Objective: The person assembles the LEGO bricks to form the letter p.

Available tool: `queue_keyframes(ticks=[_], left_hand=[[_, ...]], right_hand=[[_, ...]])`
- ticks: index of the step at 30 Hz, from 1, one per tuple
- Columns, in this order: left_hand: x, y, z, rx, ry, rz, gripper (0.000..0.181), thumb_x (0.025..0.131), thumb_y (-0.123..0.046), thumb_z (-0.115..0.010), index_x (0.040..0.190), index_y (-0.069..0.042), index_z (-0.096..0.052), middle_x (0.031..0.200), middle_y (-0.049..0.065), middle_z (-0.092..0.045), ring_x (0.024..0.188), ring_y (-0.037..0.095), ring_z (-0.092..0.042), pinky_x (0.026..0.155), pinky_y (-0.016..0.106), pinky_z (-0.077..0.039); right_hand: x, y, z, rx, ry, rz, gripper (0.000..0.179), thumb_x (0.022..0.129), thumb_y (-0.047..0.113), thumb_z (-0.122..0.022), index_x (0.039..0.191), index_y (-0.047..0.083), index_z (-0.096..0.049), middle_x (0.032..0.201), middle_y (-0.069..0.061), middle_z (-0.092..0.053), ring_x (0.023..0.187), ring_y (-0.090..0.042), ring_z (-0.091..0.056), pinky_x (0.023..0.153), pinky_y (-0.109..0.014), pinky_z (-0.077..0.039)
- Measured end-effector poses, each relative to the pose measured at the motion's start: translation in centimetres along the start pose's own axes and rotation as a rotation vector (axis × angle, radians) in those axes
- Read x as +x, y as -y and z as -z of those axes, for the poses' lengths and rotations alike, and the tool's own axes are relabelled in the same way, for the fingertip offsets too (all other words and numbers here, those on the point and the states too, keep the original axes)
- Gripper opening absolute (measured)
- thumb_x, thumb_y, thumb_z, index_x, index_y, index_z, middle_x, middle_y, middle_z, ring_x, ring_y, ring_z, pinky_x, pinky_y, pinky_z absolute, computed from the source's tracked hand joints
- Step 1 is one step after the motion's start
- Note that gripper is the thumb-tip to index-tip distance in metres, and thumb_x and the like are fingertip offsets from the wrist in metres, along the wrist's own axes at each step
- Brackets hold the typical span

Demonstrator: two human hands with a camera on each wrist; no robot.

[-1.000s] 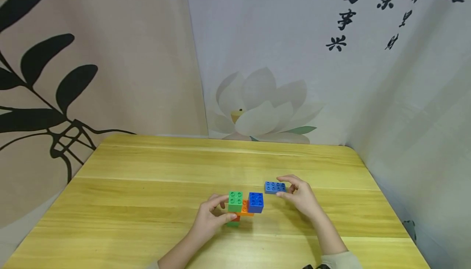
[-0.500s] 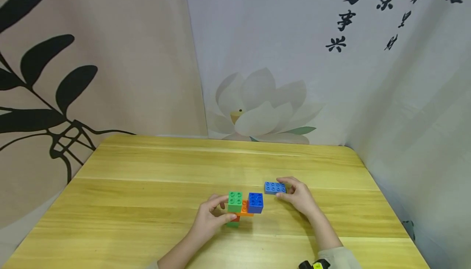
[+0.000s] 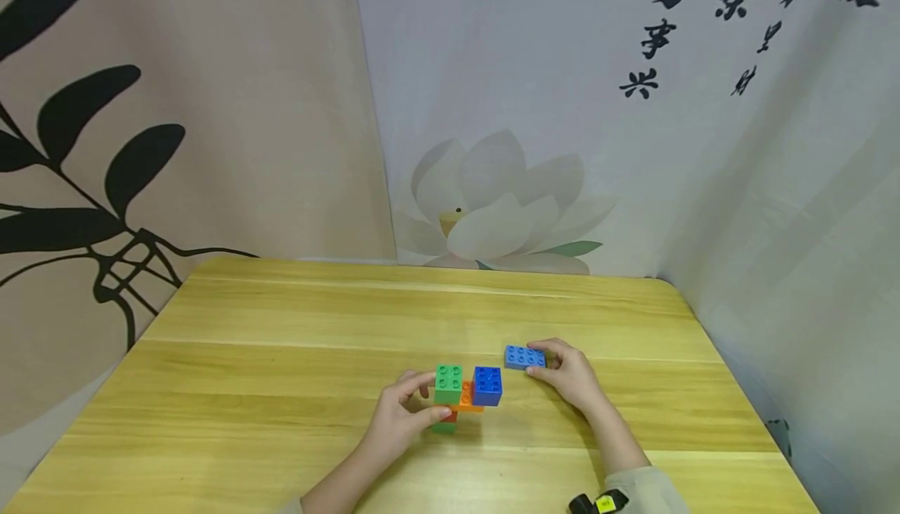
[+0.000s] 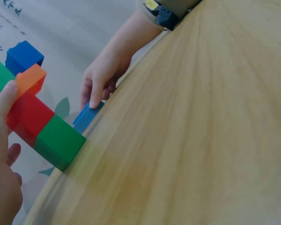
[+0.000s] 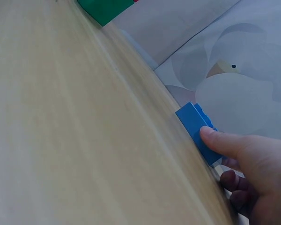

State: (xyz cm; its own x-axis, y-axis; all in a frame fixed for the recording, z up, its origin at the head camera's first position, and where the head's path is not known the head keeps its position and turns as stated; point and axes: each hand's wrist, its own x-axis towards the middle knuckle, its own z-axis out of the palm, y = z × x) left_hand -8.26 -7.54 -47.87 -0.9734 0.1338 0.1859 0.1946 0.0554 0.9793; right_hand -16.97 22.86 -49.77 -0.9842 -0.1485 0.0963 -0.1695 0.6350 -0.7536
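My left hand (image 3: 401, 418) grips a standing stack of toy building blocks from its left side, thumb in front. At the stack's foot is a green block (image 4: 60, 142), with a red block (image 4: 30, 118) on it. Above lies an orange block (image 3: 467, 395), carrying a green block (image 3: 448, 383) on the left and a dark blue block (image 3: 487, 386) on the right, a gap between them. To the right and slightly farther back, a lighter blue eight-stud block (image 3: 523, 357) lies flat on the table. My right hand (image 3: 573, 376) pinches its right end between thumb and fingers.
The wooden table (image 3: 281, 389) extends around both hands. A printed curtain (image 3: 534, 108) with a lotus and black characters hangs behind its far edge. A black wrist camera (image 3: 598, 502) sits by the right sleeve.
My right forearm has swung slightly left, bringing its wrist camera further into view. The right fingers have settled on the light blue block. My left hand and the stack stay put.
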Motion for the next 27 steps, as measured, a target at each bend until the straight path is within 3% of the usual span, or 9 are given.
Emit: queue_keyframes(ticks=[17,27], left_hand=[[0.1,0.3,0.2,-0.014,0.004,0.000,0.040,0.072,-0.005,-0.082,0.110,-0.008,-0.071,0.087,0.007,-0.052,0.087,0.023,-0.046,0.062,0.022,-0.049],[0.1,0.2,0.1,-0.020,0.002,0.015,0.041,0.072,-0.004,-0.083,0.110,-0.009,-0.071,0.088,0.006,-0.051,0.088,0.023,-0.045,0.062,0.022,-0.049]], right_hand=[[-0.2,0.8,0.3,0.058,-0.032,0.047,0.035,0.078,0.014,-0.081,0.111,0.015,-0.070,0.102,0.001,-0.062,0.065,-0.017,-0.045,0.054,-0.025,-0.038],[-0.6,2.4,0.7,0.114,-0.049,0.090,0.033,0.077,0.016,-0.081,0.109,0.015,-0.071,0.102,0.001,-0.064,0.059,-0.015,-0.043,0.048,-0.023,-0.035]])
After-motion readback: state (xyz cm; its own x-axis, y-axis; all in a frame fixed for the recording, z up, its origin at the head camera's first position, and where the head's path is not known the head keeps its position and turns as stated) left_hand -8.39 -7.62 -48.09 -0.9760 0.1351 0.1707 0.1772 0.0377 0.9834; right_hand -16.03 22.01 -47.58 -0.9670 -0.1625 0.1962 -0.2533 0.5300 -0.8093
